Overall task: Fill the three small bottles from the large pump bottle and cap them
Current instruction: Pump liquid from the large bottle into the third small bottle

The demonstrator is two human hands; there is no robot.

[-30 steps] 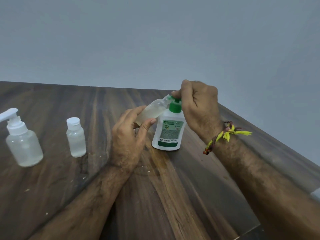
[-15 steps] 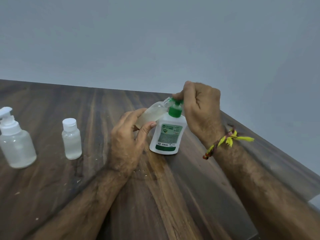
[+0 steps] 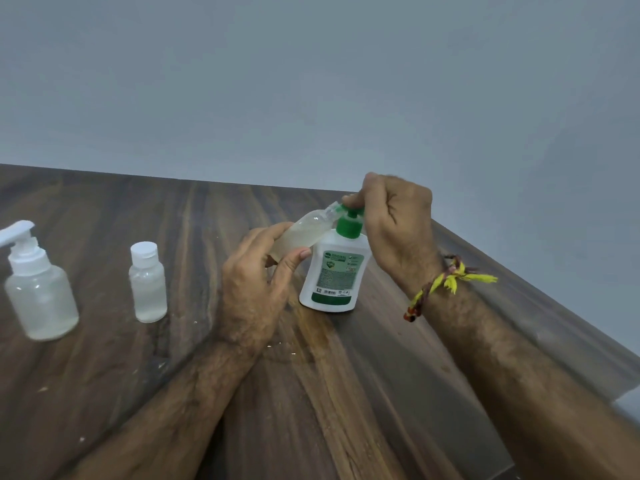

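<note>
Soap bottle (image 3: pixel 334 271) with the green pump stood upright on the brown table (image 3: pixel 346 393). My right hand (image 3: pixel 394 223) curled over its pump top. My left hand (image 3: pixel 256 289) gripped a small open bottle (image 3: pixel 304 233), tilted with its mouth at the spout. Off to my left stood a capped small bottle (image 3: pixel 148 284) and a small white-pump bottle (image 3: pixel 38 289).
</note>
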